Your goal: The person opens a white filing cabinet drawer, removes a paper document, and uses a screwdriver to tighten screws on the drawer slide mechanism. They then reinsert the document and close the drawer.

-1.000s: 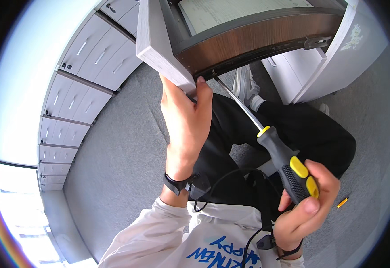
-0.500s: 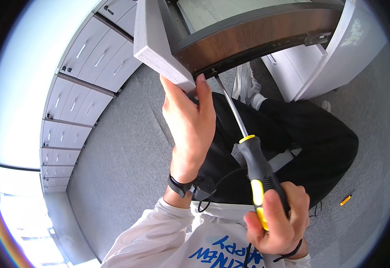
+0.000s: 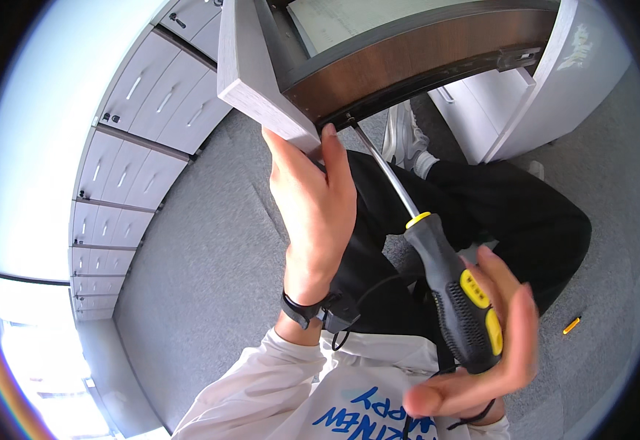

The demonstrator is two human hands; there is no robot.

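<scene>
My left hand [image 3: 313, 202] is closed on the lower corner of the light wood-grain drawer front [image 3: 261, 95], thumb on the side by the dark metal runner [image 3: 408, 89]. A long screwdriver [image 3: 452, 301] with a black and yellow handle slants up from my right hand [image 3: 510, 352]. Its tip meets the runner near the drawer front, at what looks like a small screw. My right fingers have loosened and stand partly off the handle, whose butt end still rests against the palm. The brown wooden drawer side [image 3: 423, 51] runs above the runner.
A pale cabinet [image 3: 584, 81] stands at the right, with a lower drawer [image 3: 474, 117] pulled out. Drawer cabinets [image 3: 144, 95] line the left wall. My bent leg [image 3: 510, 213] lies below the drawer. A small orange tool [image 3: 571, 325] lies on the grey carpet.
The screwdriver handle has turned, showing its yellow patches on the other side, and has swung slightly right. My right fingers have opened from their wrap around it. My left hand keeps its grip.
</scene>
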